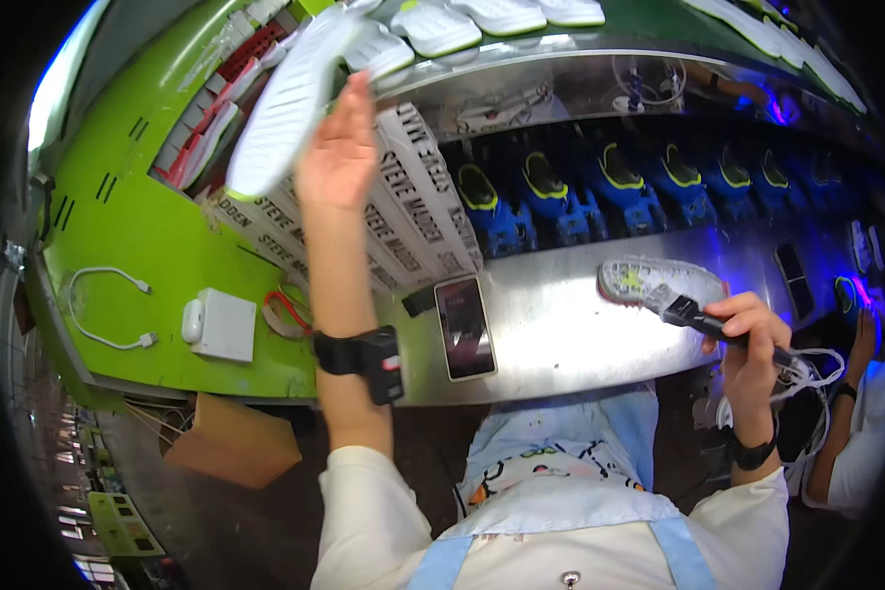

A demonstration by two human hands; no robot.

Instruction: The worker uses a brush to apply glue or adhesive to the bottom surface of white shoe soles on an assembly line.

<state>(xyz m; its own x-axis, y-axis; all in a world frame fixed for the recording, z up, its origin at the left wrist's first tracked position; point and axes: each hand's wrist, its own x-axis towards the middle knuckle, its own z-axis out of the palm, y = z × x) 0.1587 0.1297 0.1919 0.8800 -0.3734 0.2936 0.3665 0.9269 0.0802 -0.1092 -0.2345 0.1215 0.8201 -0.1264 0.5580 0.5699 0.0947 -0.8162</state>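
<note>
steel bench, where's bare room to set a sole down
On the steel bench, the bare patch lies between the phone and the sole under the brush in the right hand. Another lies on the green surface above the white cable. The far shelf of white soles is crowded.

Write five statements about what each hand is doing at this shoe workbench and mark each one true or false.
1. The left hand is raised, holding a white shoe sole. True.
2. The right hand holds a pair of scissors. False: it grips a black-handled brush.
3. The brush tip rests on a sole on the metal bench. True: on the speckled sole.
4. A dark phone lies on the metal bench. True.
5. Both wrists are bare. False: each wears a black band.
</note>
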